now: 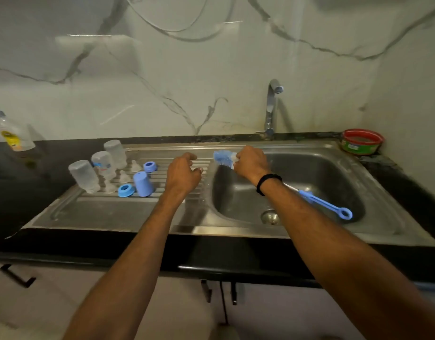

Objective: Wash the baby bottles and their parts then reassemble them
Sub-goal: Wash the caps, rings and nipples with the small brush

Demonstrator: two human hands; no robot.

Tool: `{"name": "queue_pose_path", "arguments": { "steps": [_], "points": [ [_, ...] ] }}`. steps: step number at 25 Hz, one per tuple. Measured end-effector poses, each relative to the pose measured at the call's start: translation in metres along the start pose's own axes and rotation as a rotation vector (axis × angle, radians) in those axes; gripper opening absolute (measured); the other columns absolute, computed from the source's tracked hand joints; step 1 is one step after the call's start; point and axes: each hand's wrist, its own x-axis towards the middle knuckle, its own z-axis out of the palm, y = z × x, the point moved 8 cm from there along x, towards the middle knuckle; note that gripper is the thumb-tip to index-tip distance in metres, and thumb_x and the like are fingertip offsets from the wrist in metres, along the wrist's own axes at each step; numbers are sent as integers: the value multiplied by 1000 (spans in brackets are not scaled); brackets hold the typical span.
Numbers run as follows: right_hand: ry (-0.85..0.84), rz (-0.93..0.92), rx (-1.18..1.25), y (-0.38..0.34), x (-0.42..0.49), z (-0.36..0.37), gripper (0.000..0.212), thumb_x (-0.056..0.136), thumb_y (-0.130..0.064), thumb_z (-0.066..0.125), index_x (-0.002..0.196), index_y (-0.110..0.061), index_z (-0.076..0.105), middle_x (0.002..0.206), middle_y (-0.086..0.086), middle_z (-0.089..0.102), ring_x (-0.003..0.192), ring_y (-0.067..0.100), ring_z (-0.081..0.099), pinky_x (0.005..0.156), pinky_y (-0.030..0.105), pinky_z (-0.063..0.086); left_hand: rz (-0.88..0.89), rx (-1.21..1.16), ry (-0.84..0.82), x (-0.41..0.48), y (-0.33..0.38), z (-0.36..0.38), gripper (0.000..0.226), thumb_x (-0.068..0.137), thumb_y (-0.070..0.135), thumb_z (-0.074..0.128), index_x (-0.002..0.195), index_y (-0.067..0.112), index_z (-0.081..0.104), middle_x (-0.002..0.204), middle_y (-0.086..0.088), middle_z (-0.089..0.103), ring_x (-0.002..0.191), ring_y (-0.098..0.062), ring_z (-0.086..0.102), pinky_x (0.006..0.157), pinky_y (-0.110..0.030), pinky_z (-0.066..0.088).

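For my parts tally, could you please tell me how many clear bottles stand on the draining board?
3, inverted in a row, left on the draining board: nearest bottle, middle bottle, farthest bottle. None appears hidden.

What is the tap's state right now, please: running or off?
Off, apparently: no water stream falls from the tap into the sink basin.

Brushed steel sink, clear plastic bottles.

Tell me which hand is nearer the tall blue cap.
Left. The left hand is just right of the blue cap; the right hand, gripping the brush, is farther right.
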Motion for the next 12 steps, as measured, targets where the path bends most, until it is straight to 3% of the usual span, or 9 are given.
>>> {"name": "queue_pose_path", "arguments": {
  "steps": [4,8,12],
  "points": [
    [29,179,-83,98,-12,-46,36,88,-44,69,100,-10,64,98,9,66,86,28,63,64,31,42,81,24,-168,-4,63,78,44,88,22,75,129,12,62,121,-11,68,112,-27,63,95,-34,49],
    [0,404,-158,188,-27,-81,35,94,-30,62,118,-4,60,122,14,63,108,33,61,80,37,49,196,186,-414,-7,121,177,49,85,28,76,129,11,62,127,-12,65,116,-29,61,99,-38,50],
    [12,518,-153,237,-30,-88,36,94,-27,63,121,-3,61,126,17,62,112,34,60,87,38,49,249,333,-685,-14,159,276,67,86,39,75,141,9,50,140,-14,55,125,-31,56,101,-39,48]
  ]
}}
